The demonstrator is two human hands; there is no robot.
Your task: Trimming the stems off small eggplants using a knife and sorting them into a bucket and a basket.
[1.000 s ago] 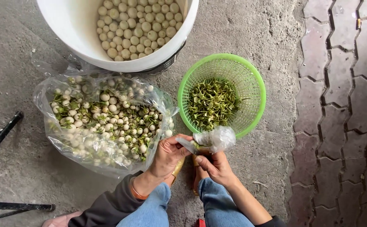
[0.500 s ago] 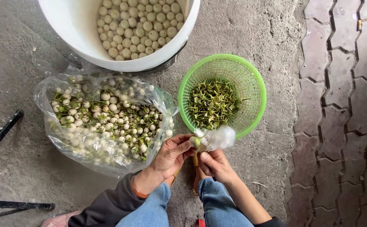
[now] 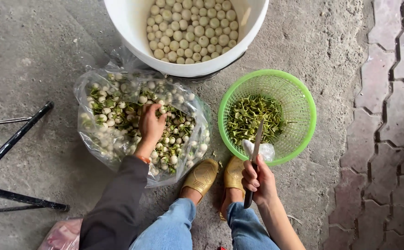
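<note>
Nearest, two knees in blue denim jeans [image 3: 183, 227] and a pair of gold slip-on shoes [image 3: 203, 176] rest on a rough grey concrete floor [image 3: 40, 55], which gives way at the right to interlocking grey paving bricks [image 3: 396, 115]. Black metal legs [image 3: 12, 139] lie at the left edge.

The right hand [image 3: 259, 180] is closed around the dark handle of a narrow-bladed knife [image 3: 256, 153], blade pointing far — over the near rim of a round green plastic mesh basket [image 3: 299, 92] holding green stem trimmings [image 3: 253, 118]. A crumpled bit of clear plastic [image 3: 263, 149] sits just by the blade.

The left hand [image 3: 150, 125], on a dark-sleeved arm stretched left, reaches palm-down into a clear plastic bag [image 3: 91, 139] of small white round eggplants with green caps [image 3: 174, 139] — fingers curled among them, though whether they pinch one cannot be told.

Farthest, a large white plastic bucket [image 3: 132, 28] holds trimmed white eggplants [image 3: 190, 28].
</note>
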